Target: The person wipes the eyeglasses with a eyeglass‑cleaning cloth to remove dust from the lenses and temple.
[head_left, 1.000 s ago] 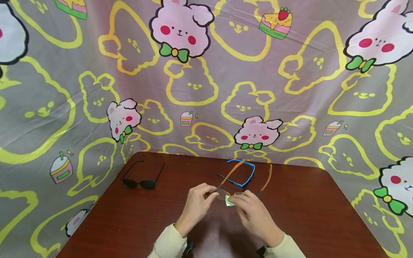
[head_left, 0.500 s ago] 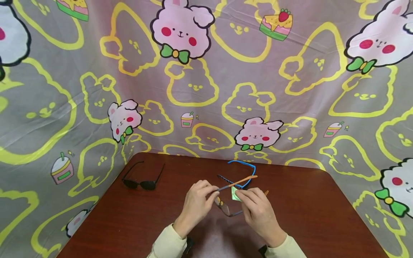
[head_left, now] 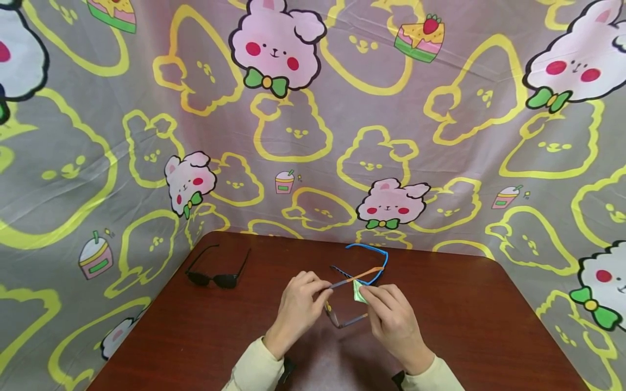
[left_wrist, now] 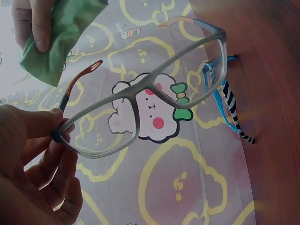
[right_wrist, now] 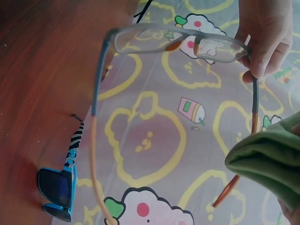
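Observation:
My left hand (head_left: 299, 310) pinches a pair of eyeglasses (left_wrist: 140, 87) at the corner where one lens meets its temple. The glasses have a grey frame, clear lenses and temples that turn orange-brown toward the tips; both temples are unfolded. My right hand (head_left: 397, 321) pinches a folded green cloth (head_left: 359, 292). In the right wrist view the cloth (right_wrist: 267, 161) overlaps the temple on the left hand's side, while the lenses stand apart from it. Most of the right hand is hidden behind the cloth there.
Blue-framed sunglasses (right_wrist: 70, 180) with a zebra-striped temple lie on the brown table (head_left: 459, 304) beyond my hands. Black sunglasses (head_left: 225, 281) rest unfolded at the table's back left. A patterned curtain (head_left: 313, 125) surrounds the back and sides.
The eyeglasses have turned in my left hand, their temples swinging from pointing away to pointing right. My right hand has drawn the cloth off the lens and slightly to the right.

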`<state>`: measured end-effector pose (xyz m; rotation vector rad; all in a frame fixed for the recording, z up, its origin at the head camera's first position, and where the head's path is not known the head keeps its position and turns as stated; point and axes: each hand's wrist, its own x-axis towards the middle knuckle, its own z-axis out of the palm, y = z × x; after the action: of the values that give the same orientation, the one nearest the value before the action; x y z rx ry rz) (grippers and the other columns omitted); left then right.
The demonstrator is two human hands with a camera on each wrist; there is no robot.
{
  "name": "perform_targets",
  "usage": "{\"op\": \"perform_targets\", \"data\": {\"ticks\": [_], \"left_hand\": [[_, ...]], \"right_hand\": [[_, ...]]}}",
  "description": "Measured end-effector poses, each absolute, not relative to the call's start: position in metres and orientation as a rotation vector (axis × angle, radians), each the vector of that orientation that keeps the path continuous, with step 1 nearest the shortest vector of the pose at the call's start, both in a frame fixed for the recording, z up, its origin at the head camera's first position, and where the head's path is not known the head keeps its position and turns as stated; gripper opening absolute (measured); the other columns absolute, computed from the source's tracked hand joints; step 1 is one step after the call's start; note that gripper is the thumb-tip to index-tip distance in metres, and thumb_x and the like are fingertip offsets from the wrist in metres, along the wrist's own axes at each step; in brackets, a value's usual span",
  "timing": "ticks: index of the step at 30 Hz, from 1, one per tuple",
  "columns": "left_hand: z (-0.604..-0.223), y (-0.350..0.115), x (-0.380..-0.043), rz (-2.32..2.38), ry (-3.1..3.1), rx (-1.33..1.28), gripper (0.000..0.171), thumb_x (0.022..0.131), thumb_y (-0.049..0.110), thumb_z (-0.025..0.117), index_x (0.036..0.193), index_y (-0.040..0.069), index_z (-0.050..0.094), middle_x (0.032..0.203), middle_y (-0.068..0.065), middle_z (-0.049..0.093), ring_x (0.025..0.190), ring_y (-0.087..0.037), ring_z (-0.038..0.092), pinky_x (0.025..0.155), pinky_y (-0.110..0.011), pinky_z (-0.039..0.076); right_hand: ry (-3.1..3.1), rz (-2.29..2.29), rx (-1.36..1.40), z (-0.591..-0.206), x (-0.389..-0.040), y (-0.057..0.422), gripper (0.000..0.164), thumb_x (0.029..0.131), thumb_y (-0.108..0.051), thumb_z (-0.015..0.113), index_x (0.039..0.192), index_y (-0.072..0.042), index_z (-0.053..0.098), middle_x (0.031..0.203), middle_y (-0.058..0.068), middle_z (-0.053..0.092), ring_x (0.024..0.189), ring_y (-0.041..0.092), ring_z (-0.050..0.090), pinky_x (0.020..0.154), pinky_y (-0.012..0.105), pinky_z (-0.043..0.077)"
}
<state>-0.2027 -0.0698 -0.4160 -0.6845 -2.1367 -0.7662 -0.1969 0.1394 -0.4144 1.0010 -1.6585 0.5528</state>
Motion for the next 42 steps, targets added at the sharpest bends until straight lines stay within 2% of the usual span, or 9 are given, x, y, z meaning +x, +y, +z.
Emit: {"op": "perform_targets", "data": {"ticks": [7,13,21,25,29,35,42], "left_hand": [[-0.417,-0.065,-0.203,-0.718,-2.129,-0.746,0.010,0.071,0.012,0.081,0.079,0.016,0.075,0.072,0.010,0.057,0.067,-0.008,0.049,0.058,-0.023,0.037],[-0.418,-0.060,-0.200,-0.705,-2.176,-0.782,0.007,0.075,0.013,0.079,0.079,0.015,0.075,0.073,0.009,0.057,0.066,-0.007,0.047,0.059,-0.021,0.035],[-0.418,-0.058,-0.198,-0.741,-2.180,-0.788,0.007,0.075,0.013,0.079,0.080,0.016,0.074,0.074,0.010,0.057,0.067,-0.006,0.047,0.062,-0.022,0.039],[-0.419,-0.058,-0.198,-0.782,-2.185,-0.790,0.002,0.081,0.015,0.074,0.081,0.014,0.073,0.075,0.009,0.056,0.068,-0.006,0.047,0.061,-0.017,0.039],[-0.419,-0.059,-0.196,-0.836,-2.214,-0.771,0.006,0.084,0.018,0.072,0.080,0.014,0.073,0.075,0.010,0.055,0.068,-0.005,0.045,0.059,-0.015,0.037],[-0.419,-0.058,-0.195,-0.873,-2.224,-0.763,0.005,0.083,0.017,0.073,0.080,0.014,0.073,0.074,0.011,0.054,0.068,-0.005,0.044,0.059,-0.015,0.037],[-0.420,-0.055,-0.195,-0.874,-2.203,-0.797,0.003,0.080,0.015,0.075,0.081,0.015,0.073,0.074,0.012,0.054,0.068,-0.004,0.045,0.060,-0.012,0.036]], "right_hand": [[-1.668,0.508,0.956,-0.413,-0.199,0.136,0.028,0.092,-0.003,0.045,0.097,0.004,0.072,0.093,0.015,0.069,0.074,0.028,0.057,0.065,0.034,0.045],[-1.717,0.387,0.953,-0.418,-0.201,0.132,0.028,0.095,-0.005,0.044,0.097,0.001,0.072,0.098,0.014,0.068,0.077,0.030,0.058,0.067,0.038,0.045],[-1.783,0.373,0.984,-0.426,-0.200,0.130,0.032,0.095,-0.009,0.041,0.097,-0.005,0.072,0.101,0.012,0.068,0.080,0.030,0.057,0.064,0.038,0.043],[-1.809,0.397,1.003,-0.427,-0.199,0.130,0.029,0.094,-0.012,0.044,0.101,-0.003,0.071,0.105,0.012,0.067,0.082,0.030,0.057,0.069,0.041,0.044],[-1.842,0.424,1.014,-0.428,-0.198,0.130,0.030,0.096,-0.021,0.048,0.104,-0.002,0.070,0.107,0.013,0.066,0.085,0.030,0.056,0.075,0.043,0.044],[-1.867,0.473,1.003,-0.427,-0.197,0.130,0.031,0.097,-0.020,0.047,0.100,-0.002,0.072,0.106,0.012,0.067,0.084,0.029,0.056,0.077,0.043,0.044],[-1.838,0.503,0.995,-0.425,-0.198,0.131,0.030,0.098,-0.019,0.049,0.095,0.000,0.072,0.099,0.010,0.068,0.079,0.027,0.056,0.073,0.040,0.045]]}}
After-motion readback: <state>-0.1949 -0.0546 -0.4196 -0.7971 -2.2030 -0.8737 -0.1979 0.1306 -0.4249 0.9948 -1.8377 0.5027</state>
